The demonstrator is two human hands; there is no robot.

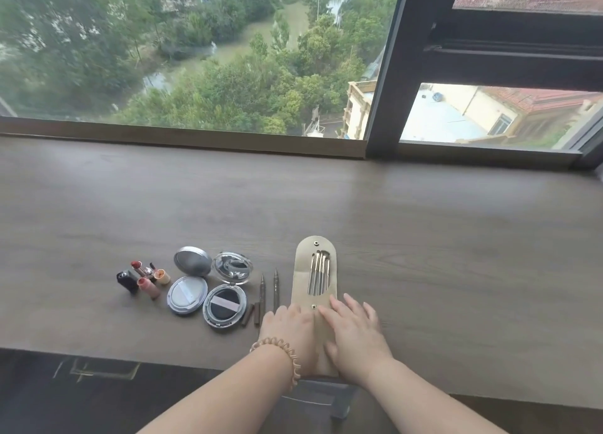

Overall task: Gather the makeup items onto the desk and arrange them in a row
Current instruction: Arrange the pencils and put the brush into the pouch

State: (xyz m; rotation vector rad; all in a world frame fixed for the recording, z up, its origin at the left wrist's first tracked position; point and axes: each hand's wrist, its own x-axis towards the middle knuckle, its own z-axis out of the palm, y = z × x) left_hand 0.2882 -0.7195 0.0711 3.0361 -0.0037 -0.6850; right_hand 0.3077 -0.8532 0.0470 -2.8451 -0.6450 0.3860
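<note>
**Makeup items laid out on table by window; both hands flat on brush pouch**

No brand name, label or other writing could be read on any item at this distance.

The wooden table (424,225) ran along a large window (195,52) with a dark frame; trees, water and rooftops lay far below outside. The items sat near the table's front edge, roughly in a line. From the left: a cluster of lipsticks (143,278), one black-cased and at least two showing red or pink, bunched and touching; an open silver compact (189,285) with a pale puff in its base; a second open compact (226,291) with a clear lid and a black puff; two slim pencils (269,290) lying parallel, with a short dark stick beside them.

At the right end lay a beige brush pouch (316,287), flap open, several metal-handled brushes (319,272) showing through its cut-out.

The left hand (287,329), a beaded bracelet (287,355) at the wrist, pressed palm-down on the pouch's lower left side, covering the pencils' near ends. The right hand (354,329) lay flat on the lower right side, fingers spread. Neither grip was closed around anything; both rested open on the pouch, hiding its lower half.
</note>
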